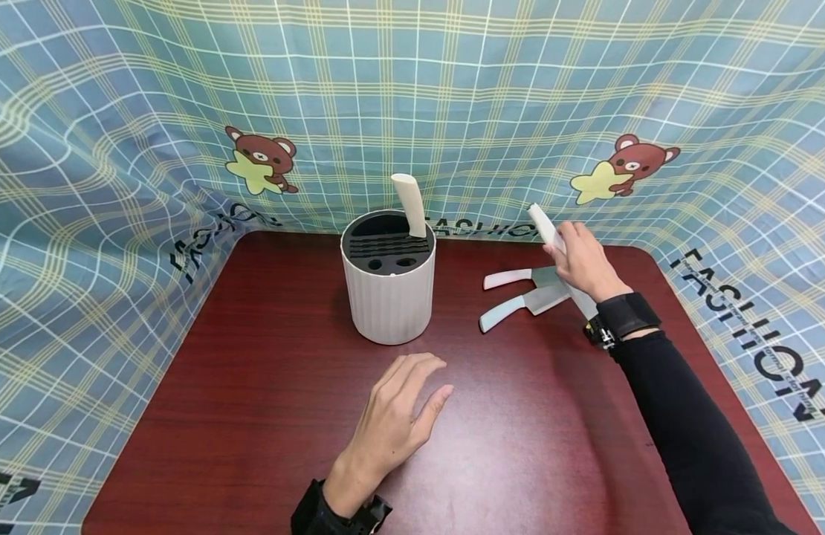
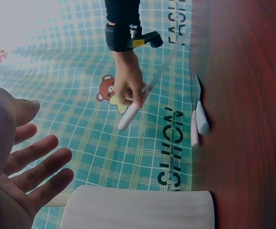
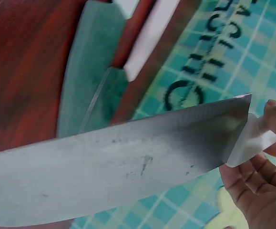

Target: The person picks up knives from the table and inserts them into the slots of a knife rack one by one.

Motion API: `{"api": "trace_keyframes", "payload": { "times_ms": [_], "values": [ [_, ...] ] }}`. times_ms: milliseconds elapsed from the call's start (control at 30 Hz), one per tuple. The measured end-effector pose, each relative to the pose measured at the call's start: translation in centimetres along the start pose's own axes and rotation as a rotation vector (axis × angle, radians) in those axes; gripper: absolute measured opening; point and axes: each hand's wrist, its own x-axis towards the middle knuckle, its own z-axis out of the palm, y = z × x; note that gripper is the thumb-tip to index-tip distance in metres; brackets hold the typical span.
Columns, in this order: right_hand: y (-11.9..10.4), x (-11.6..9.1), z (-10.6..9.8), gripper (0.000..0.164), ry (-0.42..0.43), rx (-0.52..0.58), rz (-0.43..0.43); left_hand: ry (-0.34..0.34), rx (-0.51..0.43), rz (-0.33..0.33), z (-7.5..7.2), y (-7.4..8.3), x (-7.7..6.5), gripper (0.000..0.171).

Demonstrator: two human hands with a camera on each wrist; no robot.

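Observation:
My right hand (image 1: 589,260) pinches a knife by its white handle (image 1: 545,227); the broad steel blade (image 3: 123,167) slants back toward the wrist, raised above the table. Below it, two more knives lie on the table: one with a pinkish-white handle (image 1: 508,279), one with a pale blue-white handle (image 1: 502,313), their blades overlapping. A white ribbed knife holder (image 1: 389,305) with a black slotted top stands left of them. One cream-handled knife (image 1: 411,204) is upright in it, its blade hidden inside. My left hand (image 1: 389,416) hovers in front of the holder, fingers loosely bent and holding nothing.
The dark red wooden table (image 1: 252,386) has rounded far corners. Blue-green plaid cloth (image 1: 479,104) with bear prints hangs behind it and along both sides. The holder's top has several narrow slots and two round holes.

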Motion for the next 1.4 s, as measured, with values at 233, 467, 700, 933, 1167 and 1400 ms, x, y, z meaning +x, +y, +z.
{"api": "trace_keyframes", "payload": {
  "times_ms": [233,467,700,933,1167,1400],
  "values": [
    [-3.4,0.1,-1.1,0.031,0.064,0.035,-0.069,0.024,-0.004,0.007,0.1,0.0,0.3,0.023],
    [-7.9,-0.4,-2.5,0.029,0.151,0.095,-0.186,0.044,-0.017,0.004,0.1,0.1,0.5,0.021],
    [-12.0,-1.4,-3.9,0.03,0.197,0.133,-0.281,0.071,-0.029,0.015,0.0,0.1,0.8,0.019],
    [-15.6,-2.8,-4.7,0.032,0.224,0.173,-0.383,0.11,-0.019,0.044,-0.1,0.2,1.0,0.013],
    [-18.2,-4.3,-5.6,0.036,0.237,0.245,-0.447,0.167,-0.005,0.085,-0.1,0.5,1.4,0.008],
    [-20.3,-5.5,-6.4,0.032,0.211,0.312,-0.486,0.197,-0.008,0.095,-0.1,0.8,1.8,0.007]
  ]
}}
